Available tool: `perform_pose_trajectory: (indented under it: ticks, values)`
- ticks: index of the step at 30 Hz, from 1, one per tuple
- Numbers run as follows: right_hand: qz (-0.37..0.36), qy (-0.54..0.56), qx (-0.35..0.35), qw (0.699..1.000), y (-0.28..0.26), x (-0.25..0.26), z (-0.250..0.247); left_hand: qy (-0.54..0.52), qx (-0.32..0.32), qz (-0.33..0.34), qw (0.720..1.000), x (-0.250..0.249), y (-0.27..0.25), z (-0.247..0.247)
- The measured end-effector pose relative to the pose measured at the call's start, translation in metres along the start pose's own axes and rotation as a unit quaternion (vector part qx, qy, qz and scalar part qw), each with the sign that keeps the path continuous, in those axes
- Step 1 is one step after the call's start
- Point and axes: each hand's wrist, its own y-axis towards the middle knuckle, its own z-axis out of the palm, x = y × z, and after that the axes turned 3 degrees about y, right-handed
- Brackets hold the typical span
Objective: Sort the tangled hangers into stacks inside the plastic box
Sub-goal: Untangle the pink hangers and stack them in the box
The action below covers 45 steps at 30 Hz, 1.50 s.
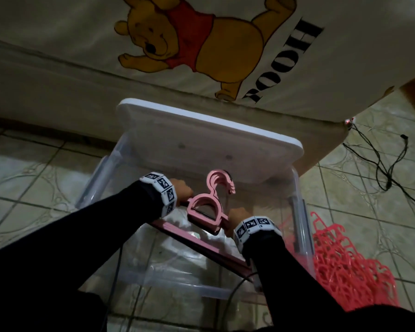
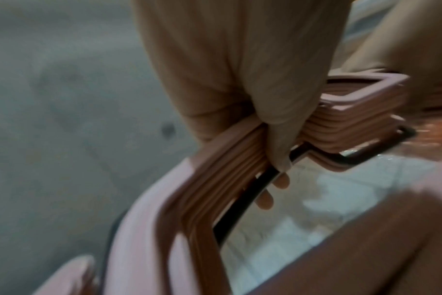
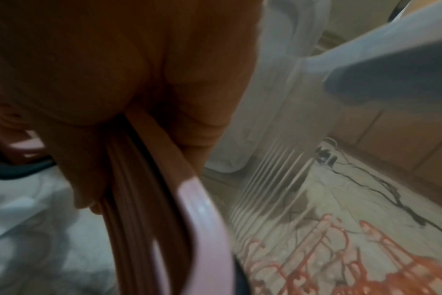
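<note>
A stack of light pink hangers (image 1: 205, 209) hangs over the clear plastic box (image 1: 300, 209), hooks pointing up and away from me. My left hand (image 1: 181, 190) grips the stack's left shoulder; its fingers (image 2: 278, 151) curl round the pink bundle (image 2: 215, 175), with a dark hanger among them. My right hand (image 1: 237, 218) grips the right shoulder, fingers wrapped round the stack (image 3: 149, 199). Inside the box I see only pale crumpled material (image 1: 216, 238). A pile of red hangers (image 1: 345, 267) lies on the floor just outside the box's right wall, seen through that wall as red hangers (image 3: 341, 265).
The box's white lid (image 1: 209, 142) leans at its far end against a bed with a cartoon bear sheet (image 1: 189, 44). Black cables (image 1: 391, 168) trail over the tiled floor (image 1: 34, 183) at the right.
</note>
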Motion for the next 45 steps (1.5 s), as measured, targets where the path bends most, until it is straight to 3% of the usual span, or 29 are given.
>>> perform_pose_trajectory:
  ticks: [4, 13, 22, 25, 30, 36, 45]
  values:
    - [-0.007, 0.010, 0.018, 1.000, 0.027, 0.001, 0.029, -0.003, 0.037, 0.007, 0.999, 0.012, 0.020, 0.022]
    - [-0.031, -0.008, 0.032, 0.999, 0.059, -0.008, 0.062, 0.023, -0.020, -0.031, 0.999, 0.016, 0.060, 0.057]
    - [0.015, 0.047, -0.020, 0.999, 0.005, -0.013, 0.038, -0.024, -0.035, -0.024, 0.999, 0.020, 0.066, 0.066]
    - [0.005, -0.023, 0.004, 1.000, -0.010, -0.016, 0.025, -0.025, -0.072, 0.001, 0.997, 0.015, 0.063, 0.066]
    - [-0.036, -0.120, 0.041, 0.991, -0.018, -0.005, 0.030, 0.028, -0.047, 0.013, 0.998, 0.000, 0.068, 0.054]
    - [-0.010, 0.009, 0.020, 1.000, 0.001, 0.002, 0.027, 0.033, -0.042, -0.024, 0.998, 0.013, 0.069, 0.059]
    - [0.021, 0.047, 0.045, 0.998, 0.021, 0.005, 0.032, 0.053, -0.027, -0.059, 0.996, 0.031, 0.073, 0.064]
